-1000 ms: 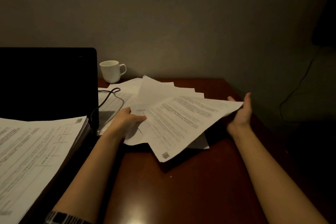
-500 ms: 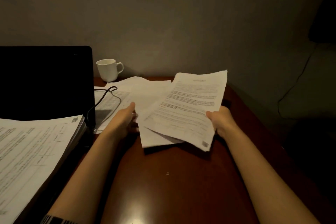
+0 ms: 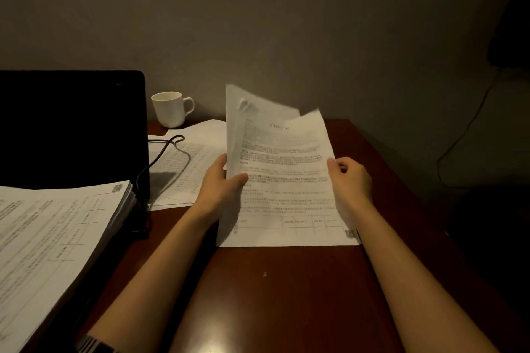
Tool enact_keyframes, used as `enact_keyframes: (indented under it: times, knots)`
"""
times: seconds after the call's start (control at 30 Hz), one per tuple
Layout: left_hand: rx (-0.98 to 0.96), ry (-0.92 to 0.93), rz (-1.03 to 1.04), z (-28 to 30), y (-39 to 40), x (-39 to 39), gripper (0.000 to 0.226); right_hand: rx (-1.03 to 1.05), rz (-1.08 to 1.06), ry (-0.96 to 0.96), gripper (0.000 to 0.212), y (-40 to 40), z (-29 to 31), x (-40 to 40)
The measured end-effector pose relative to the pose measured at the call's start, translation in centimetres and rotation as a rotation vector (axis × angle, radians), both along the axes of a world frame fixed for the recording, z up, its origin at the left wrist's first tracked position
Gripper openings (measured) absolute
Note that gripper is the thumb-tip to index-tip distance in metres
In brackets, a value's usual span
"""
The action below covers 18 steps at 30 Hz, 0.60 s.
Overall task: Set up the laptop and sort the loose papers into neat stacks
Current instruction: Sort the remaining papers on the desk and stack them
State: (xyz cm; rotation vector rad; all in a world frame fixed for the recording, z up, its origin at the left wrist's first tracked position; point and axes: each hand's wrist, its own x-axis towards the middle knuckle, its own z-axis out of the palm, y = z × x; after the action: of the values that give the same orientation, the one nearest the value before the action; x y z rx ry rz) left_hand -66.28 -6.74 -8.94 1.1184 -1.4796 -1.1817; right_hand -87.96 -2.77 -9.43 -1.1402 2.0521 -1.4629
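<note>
So far: the sorting looks partly done, judging only by how things lie.
Laptop: the laptop [image 3: 71, 129] stands open at the left of the counter [image 3: 286, 295], its screen dark; whether it is switched on I cannot tell, so that half of the task looks unfinished. A dark cable [image 3: 165, 149] loops beside it across some paper.
Finished stack: a thick stack of papers [image 3: 57, 238] sits at the near left, against the laptop's base, its edges fairly even; this pile looks sorted.
In hand: a bundle of sheets [image 3: 281, 180] is held tilted up, its lower edge resting on the counter, the upper corners fanned apart and blurred; the sheets are not yet squared.
Left hand: the left hand [image 3: 220, 183] is closed on the bundle's left edge, thumb across the front.
Right hand: the right hand [image 3: 350, 178] pinches the right edge, fingers curled behind the paper.
Loose remainder: a few flat sheets [image 3: 186, 169] lie between the laptop and the bundle, partly under the cable, not yet gathered.
Other: a white mug [image 3: 172, 108] stands at the back by the wall, clear of the paper.
Left to do, by my reading: square the bundle, lay it down as a neat pile, collect the flat sheets, and see to the laptop.
</note>
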Motion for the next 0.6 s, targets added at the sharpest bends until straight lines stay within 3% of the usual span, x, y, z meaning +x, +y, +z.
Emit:
enact_keyframes:
  times: [0.07,0.17,0.3,0.43,0.5,0.6]
  knots:
    - [-0.101,0.067,0.036,0.7,0.3,0.1,0.033,0.005,0.095,-0.081,0.021,0.0,0.2,-0.1]
    - [-0.261,0.123,0.085,1.6,0.8,0.3,0.029,-0.076,0.296,-0.377,0.024,0.2,0.9,0.0]
    - [-0.528,0.141,0.16,2.1,1.3,0.4,0.033,-0.35,0.243,-0.148,0.008,0.5,1.8,0.8]
    - [-0.69,0.214,0.23,2.1,1.9,0.1,0.018,-0.509,0.124,-0.025,0.051,0.4,2.3,1.5]
    - [-0.685,0.271,0.259,1.9,2.0,0.1,0.019,-0.524,0.086,0.035,0.051,0.6,2.3,1.6]
    - [-0.544,0.251,0.215,1.5,1.4,0.7,0.021,-0.54,0.139,-0.037,0.028,0.8,1.9,1.5]
